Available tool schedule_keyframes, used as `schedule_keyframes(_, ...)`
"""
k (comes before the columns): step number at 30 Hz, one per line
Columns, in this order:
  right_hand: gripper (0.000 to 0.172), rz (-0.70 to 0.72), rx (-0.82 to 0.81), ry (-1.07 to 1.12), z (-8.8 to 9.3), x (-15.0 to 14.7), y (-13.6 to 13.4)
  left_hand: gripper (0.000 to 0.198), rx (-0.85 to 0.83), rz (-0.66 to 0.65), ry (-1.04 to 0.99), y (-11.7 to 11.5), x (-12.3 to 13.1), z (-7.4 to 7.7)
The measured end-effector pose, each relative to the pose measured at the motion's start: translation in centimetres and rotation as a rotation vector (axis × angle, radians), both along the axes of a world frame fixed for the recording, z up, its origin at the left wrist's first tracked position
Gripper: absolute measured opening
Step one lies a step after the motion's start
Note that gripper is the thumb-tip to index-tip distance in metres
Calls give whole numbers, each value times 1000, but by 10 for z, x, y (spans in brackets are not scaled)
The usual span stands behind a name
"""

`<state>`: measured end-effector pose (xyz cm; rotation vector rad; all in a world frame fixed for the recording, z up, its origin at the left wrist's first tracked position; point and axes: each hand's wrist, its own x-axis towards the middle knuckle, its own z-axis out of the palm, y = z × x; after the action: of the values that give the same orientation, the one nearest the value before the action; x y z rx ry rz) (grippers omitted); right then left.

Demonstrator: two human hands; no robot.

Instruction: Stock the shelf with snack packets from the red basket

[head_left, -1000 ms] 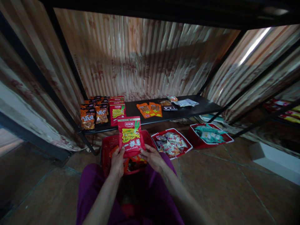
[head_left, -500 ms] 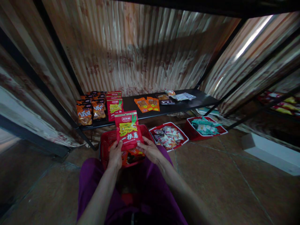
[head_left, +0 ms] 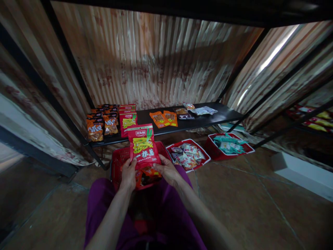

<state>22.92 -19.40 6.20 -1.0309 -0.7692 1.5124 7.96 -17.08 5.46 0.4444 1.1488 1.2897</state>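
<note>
A red snack bag (head_left: 142,144) with a yellow and green picture is held upright over a red basket (head_left: 116,163). My left hand (head_left: 128,175) is closed on its lower left edge, the thumb on the front. My right hand (head_left: 168,169) pinches the lower right corner. Orange snack packets (head_left: 148,175) lie in the basket beneath the bag. Just behind it, matching red bags (head_left: 128,122) stand in a row on a low black shelf (head_left: 142,119), beside rows of orange and black snack bags (head_left: 95,130).
Two orange packets (head_left: 163,119) and a silvery packet (head_left: 203,110) lie along the shelf. On the floor to the right are a red basket of white packets (head_left: 188,156), another with teal packets (head_left: 230,143) and a white box (head_left: 303,173). Black shelf posts (head_left: 70,59) flank the space.
The view has shifted slightly, with the shelf and baskets a little lower in the picture. Both hands keep hold of the red snack bag in nearly the same place.
</note>
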Motion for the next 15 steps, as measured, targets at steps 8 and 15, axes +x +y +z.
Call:
schedule_keyframes(8,41,-5,-72,128,-15,6,4,34,13,-32,73,7,0,-22)
schedule_keyframes(15,43,-55,-183,144,-35,13,22,34,52,-72,170,25,4,-36)
